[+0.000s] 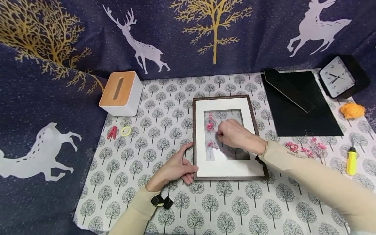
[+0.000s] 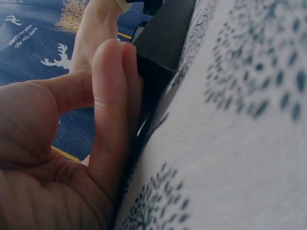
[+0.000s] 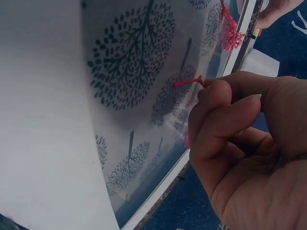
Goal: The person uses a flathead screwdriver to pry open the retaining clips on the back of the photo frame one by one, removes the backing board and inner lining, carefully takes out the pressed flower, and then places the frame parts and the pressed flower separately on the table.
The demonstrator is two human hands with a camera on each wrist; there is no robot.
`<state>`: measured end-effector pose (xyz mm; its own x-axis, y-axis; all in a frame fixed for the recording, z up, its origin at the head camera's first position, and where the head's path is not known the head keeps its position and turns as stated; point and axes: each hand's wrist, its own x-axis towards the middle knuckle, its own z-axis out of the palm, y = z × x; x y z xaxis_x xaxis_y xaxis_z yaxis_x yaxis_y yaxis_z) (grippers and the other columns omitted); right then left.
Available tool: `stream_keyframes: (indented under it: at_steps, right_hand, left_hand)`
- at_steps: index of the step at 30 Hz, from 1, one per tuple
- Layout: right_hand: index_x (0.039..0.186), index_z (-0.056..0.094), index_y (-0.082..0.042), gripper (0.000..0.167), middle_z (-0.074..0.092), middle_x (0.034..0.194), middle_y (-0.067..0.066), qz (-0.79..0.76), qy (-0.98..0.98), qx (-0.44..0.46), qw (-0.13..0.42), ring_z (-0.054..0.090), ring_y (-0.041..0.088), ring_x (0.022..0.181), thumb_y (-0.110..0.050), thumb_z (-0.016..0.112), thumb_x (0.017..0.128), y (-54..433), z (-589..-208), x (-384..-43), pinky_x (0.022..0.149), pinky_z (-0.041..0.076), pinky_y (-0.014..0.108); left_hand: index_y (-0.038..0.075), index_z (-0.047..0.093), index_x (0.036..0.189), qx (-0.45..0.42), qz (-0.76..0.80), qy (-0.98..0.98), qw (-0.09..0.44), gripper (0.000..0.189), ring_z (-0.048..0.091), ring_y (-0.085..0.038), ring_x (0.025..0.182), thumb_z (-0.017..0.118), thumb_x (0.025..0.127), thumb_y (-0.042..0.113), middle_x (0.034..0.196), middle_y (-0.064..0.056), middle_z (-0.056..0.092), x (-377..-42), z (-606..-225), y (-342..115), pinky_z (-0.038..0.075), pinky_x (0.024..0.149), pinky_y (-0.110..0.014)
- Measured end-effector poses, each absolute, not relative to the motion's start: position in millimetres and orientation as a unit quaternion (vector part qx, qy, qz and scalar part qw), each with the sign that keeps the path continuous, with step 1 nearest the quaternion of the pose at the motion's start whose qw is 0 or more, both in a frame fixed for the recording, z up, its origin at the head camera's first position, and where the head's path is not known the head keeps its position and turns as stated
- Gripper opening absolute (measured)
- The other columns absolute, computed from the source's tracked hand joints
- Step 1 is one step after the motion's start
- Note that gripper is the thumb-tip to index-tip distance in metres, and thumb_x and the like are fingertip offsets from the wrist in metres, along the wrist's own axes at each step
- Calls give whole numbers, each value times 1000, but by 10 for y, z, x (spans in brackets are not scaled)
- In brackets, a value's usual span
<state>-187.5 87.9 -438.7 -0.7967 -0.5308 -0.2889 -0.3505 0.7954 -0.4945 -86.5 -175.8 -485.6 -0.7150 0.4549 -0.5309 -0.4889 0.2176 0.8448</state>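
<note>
A dark wooden picture frame point(image 1: 194, 140) lies flat, with a white mat point(image 1: 232, 168) around a clear pane. Over the pane, my right hand point(image 1: 233, 133) pinches the thin stem of a pink flower sprig point(image 1: 210, 126) between thumb and forefinger. The red stem end point(image 3: 189, 82) sticks out of the pinch in the right wrist view. Lower on the pane is another pink sprig point(image 1: 210, 144). My left hand point(image 1: 177, 166) rests against the frame's left side, its thumb and forefinger stretched to the edge. In the left wrist view, straight fingers point(image 2: 110, 91) stand beside the dark frame edge.
At right are a black backing board point(image 1: 282, 114), a clock point(image 1: 337, 76), orange yarn point(image 1: 352, 110), more pink sprigs point(image 1: 308, 151) and a yellow-handled tool point(image 1: 351, 161). A tissue box point(image 1: 117, 93), red clip point(image 1: 112, 132) and yellow ring point(image 1: 126, 131) stand left.
</note>
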Motion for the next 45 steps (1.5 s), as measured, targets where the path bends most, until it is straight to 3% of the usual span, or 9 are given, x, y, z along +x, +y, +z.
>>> stream_keyframes:
  at_steps: [3, 7, 13, 19, 29, 45]
  right_hand:
    - [87, 83, -4, 19, 82, 92, 13, -215, 923, -238, 212, 53, 9, 55, 4, 67, 94, 895, -4397, -1878, 50, 45, 16]
    - [93, 84, -3, 17, 83, 99, 15, -229, 920, -228, 222, 54, 10, 56, 2, 68, 95, 924, -4362, -1862, 50, 45, 17]
    - [84, 80, -4, 17, 75, 83, 7, -253, 919, -222, 205, 49, 10, 58, -2, 69, 97, 1038, -4241, -1773, 54, 43, 20]
    - [99, 80, -1, 12, 73, 79, 6, -292, 921, -180, 186, 50, 11, 55, -9, 71, 99, 1311, -4124, -1552, 46, 41, 19]
    - [87, 78, -10, 12, 64, 71, -4, -263, 949, -134, 115, 49, 11, 63, -13, 73, 97, 1941, -4182, -1189, 51, 38, 21]
    - [87, 75, -11, 18, 60, 71, -3, -235, 959, -28, 160, 48, 12, 63, -18, 71, 103, 2768, -4480, -791, 52, 36, 24]
  left_hand:
    - [23, 7, 176, -9, 624, 685, 376, 107, 71, -16, 55, 77, 98, 2, 72, -6, 71, -867, -4869, -1760, 71, 57, -34]
    - [25, 7, 176, -16, 620, 689, 376, 108, 72, -17, 56, 77, 97, 2, 74, -7, 71, -868, -4892, -1761, 71, 57, -35]
    - [27, 8, 176, -19, 616, 693, 374, 108, 72, -19, 56, 78, 97, 3, 74, -8, 71, -864, -4900, -1764, 72, 58, -37]
    - [26, 8, 176, -16, 613, 697, 372, 108, 72, -18, 56, 78, 97, 3, 74, -8, 72, -865, -4886, -1755, 72, 58, -38]
    - [23, 7, 177, -13, 613, 695, 374, 107, 72, -16, 56, 77, 98, 3, 74, -7, 72, -860, -4857, -1747, 72, 59, -36]
    - [23, 6, 176, -19, 610, 696, 378, 107, 72, -17, 56, 76, 98, 2, 73, -7, 72, -871, -4864, -1726, 72, 59, -36]
